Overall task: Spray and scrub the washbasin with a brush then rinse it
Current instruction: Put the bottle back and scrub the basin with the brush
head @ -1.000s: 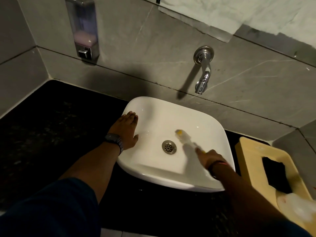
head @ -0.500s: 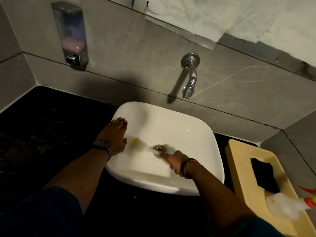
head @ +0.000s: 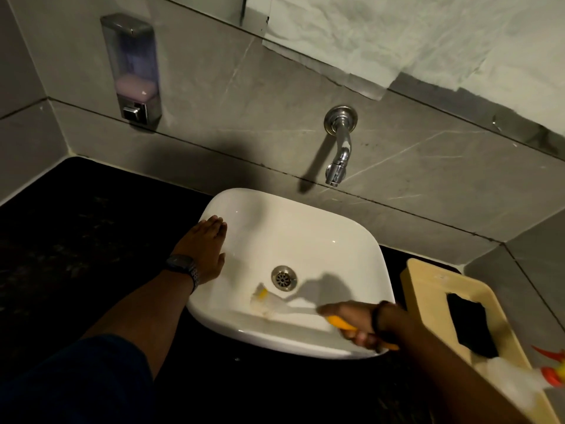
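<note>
Shift: the yellow-handled scrub brush with pale bristles (head: pixel 265 302) has swung off the left wall by the drain and now lies across the near floor of the bowl, and the right hand (head: pixel 351 324) has pulled back to the front right rim.
Basin: the white, rounded-square ceramic washbasin (head: pixel 305 237) sits on the black speckled stone counter (head: pixel 61 240), under the chrome wall tap (head: pixel 337 148), which runs dry.
Brush: head just left of and below the round metal drain (head: pixel 284 277), blurred with motion, bristles seemingly on the porcelain.
Right grip: fingers wrapped tight round the yellow handle, wrist over the rim.
Left hand (head: pixel 203 250): flat, fingers together, pressed on the left rim, holding nothing.
Stage: scrubbing, by my reading; rinse not yet begun.
Risk: that wrist hangs close to the beige plastic tray (head: pixel 428 280), where the clear spray bottle with a red trigger (head: pixel 519 377) lies; a wide backstroke could knock it.
Also: fast strokes may flick suds over the counter.
Unchanged: the left hand has not stirred from half a second ago.
Beyond: a clear wall soap dispenser (head: pixel 131 68), pink liquid low.
</note>
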`<state>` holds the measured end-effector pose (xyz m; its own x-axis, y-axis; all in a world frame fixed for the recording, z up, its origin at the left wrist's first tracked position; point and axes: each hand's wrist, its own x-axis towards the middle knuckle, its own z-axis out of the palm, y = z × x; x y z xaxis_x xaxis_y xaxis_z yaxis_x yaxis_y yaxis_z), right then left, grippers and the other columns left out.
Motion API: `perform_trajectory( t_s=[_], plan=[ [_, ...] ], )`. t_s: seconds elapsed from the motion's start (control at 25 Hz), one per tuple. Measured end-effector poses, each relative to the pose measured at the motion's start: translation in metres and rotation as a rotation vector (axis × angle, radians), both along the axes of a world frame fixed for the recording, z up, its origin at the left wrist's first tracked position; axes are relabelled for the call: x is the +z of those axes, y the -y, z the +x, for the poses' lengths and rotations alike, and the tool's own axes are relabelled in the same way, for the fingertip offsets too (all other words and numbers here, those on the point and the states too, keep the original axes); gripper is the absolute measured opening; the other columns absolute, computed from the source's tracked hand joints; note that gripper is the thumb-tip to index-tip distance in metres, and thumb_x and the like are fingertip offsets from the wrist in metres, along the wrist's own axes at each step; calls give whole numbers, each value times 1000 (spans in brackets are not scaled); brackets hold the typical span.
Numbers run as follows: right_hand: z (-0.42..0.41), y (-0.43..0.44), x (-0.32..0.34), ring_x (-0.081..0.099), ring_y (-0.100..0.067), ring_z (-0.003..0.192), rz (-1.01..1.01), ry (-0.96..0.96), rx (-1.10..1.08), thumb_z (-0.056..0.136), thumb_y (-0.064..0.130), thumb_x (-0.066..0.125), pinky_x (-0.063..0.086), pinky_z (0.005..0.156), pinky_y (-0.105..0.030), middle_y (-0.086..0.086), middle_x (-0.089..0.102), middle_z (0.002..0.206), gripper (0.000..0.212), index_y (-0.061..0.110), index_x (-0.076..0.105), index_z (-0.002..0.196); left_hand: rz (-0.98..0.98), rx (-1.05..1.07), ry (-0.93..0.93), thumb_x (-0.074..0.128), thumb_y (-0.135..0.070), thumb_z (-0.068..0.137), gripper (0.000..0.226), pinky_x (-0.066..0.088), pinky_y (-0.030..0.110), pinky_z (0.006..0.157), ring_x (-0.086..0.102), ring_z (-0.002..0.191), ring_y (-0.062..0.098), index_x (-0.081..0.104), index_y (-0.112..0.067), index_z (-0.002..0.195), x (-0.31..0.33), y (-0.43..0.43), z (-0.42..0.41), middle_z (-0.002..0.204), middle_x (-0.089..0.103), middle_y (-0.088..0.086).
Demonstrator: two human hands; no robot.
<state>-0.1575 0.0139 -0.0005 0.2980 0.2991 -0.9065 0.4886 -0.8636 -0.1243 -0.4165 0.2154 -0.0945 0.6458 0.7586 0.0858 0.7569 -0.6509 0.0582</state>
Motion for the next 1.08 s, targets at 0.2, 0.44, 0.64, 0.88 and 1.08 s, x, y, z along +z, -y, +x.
perform_trajectory(
  t_s=[0.2, 0.44, 0.64, 0.88, 1.08],
  plan=[
    [-55, -67, -40, 59, -14, 52, 519, 131, -16, 87, 59, 53, 43, 52, -19, -2, 68, 70, 42, 18, 61, 81, -18, 15, 34, 41, -36, 89, 71, 7, 37, 118, 10, 145, 25, 11, -4, 145, -1, 0, 0, 157, 16, 14],
    [58, -16, -25, 58, -23, 54, 423, 369, -342, 90, 57, 54, 47, 45, -21, -15, 58, 72, 72, -3, 53, 131, -22, 30, 30, 41, -35, 91, 70, 7, 36, 118, 8, 145, 25, 9, -5, 145, 0, -2, -2, 157, 14, 13],
    [53, 23, -17, 28, -16, 34, 213, 88, -212, 93, 49, 53, 18, 39, -23, -9, 44, 52, 38, 13, 67, 95, -7, 19, -7, 41, -36, 90, 71, 9, 36, 118, 10, 145, 25, 11, -5, 145, 3, 1, -1, 157, 16, 13],
    [-36, -52, -47, 49, -17, 41, 452, 84, 1, 77, 71, 51, 43, 47, -22, 2, 54, 56, 54, 21, 67, 85, -23, 30, -4, 41, -35, 90, 70, 8, 36, 118, 9, 145, 25, 11, -6, 145, 1, -1, 1, 157, 16, 13],
    [23, -37, -39, 57, -37, 118, 433, 477, -153, 87, 65, 47, 46, 96, -38, -22, 55, 137, 82, 2, 46, 138, -23, 31, -35, 40, -34, 90, 69, 8, 37, 118, 9, 145, 25, 10, -6, 145, -2, -3, 0, 157, 16, 13]
  ],
)
